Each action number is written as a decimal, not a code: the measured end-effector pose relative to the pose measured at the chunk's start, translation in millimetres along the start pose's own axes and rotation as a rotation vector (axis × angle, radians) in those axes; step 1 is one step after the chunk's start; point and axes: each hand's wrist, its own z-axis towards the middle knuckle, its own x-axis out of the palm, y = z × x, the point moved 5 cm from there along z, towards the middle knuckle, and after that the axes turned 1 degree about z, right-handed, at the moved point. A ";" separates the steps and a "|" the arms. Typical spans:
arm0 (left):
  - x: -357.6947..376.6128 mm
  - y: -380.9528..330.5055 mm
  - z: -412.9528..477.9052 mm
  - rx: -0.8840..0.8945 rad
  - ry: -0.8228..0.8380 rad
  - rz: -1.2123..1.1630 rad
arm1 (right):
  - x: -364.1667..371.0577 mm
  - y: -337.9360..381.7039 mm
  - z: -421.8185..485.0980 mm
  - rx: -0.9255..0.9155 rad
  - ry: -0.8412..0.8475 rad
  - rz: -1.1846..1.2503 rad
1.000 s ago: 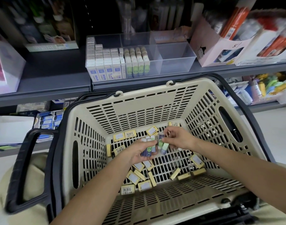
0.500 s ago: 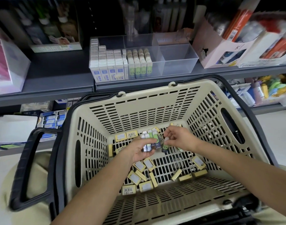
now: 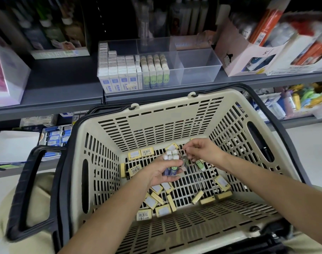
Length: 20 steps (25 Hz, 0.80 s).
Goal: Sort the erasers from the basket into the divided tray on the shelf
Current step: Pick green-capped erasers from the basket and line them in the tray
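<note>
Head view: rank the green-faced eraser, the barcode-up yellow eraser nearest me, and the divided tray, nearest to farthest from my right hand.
1. Green-faced eraser, just beneath the right hand.
2. Yellow eraser, near-left on the basket floor.
3. Divided tray, up on the shelf beyond the basket.

The grey shelf (image 3: 61,85) bears a divided tray (image 3: 198,75) beside a pink box (image 3: 233,60).
</note>
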 end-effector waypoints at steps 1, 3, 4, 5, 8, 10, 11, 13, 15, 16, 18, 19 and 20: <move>-3.4 -0.4 1.5 -0.001 -0.012 -0.021 | -2.4 -5.1 0.5 0.054 0.004 -0.009; -7.4 0.7 3.3 0.001 -0.033 -0.051 | 3.1 -19.3 0.7 0.163 0.091 -0.085; -9.0 2.2 4.7 0.000 -0.050 -0.040 | 5.4 -25.9 2.7 0.186 0.109 -0.160; -10.6 4.3 6.1 -0.005 -0.069 -0.012 | 4.3 -31.4 6.3 0.187 0.091 -0.248; -17.1 9.3 9.1 -0.009 -0.119 0.045 | -13.8 -38.5 18.1 0.137 -0.019 -0.700; -21.5 8.7 8.6 -0.004 -0.145 0.045 | -23.3 -43.6 20.4 0.164 -0.024 -0.949; -22.8 7.9 8.5 -0.003 -0.153 0.041 | -24.8 -47.0 20.1 0.198 -0.016 -1.022; -23.0 7.6 8.5 -0.001 -0.160 0.037 | -20.4 -53.1 18.0 0.235 -0.006 -1.165; -21.9 8.0 9.2 0.003 -0.161 0.035 | -12.1 -57.9 17.9 0.201 -0.018 -1.277; -22.0 8.7 10.0 0.006 -0.159 0.029 | -8.3 -59.9 18.7 0.177 -0.025 -1.290; -22.1 9.1 11.4 0.007 -0.157 0.019 | -3.5 -58.7 20.1 0.151 -0.019 -1.225; -22.6 8.9 11.8 0.009 -0.160 0.010 | -2.1 -55.2 21.6 0.135 -0.004 -1.139; -23.3 8.8 12.0 0.013 -0.171 -0.004 | -0.5 -49.1 23.6 0.100 0.018 -1.017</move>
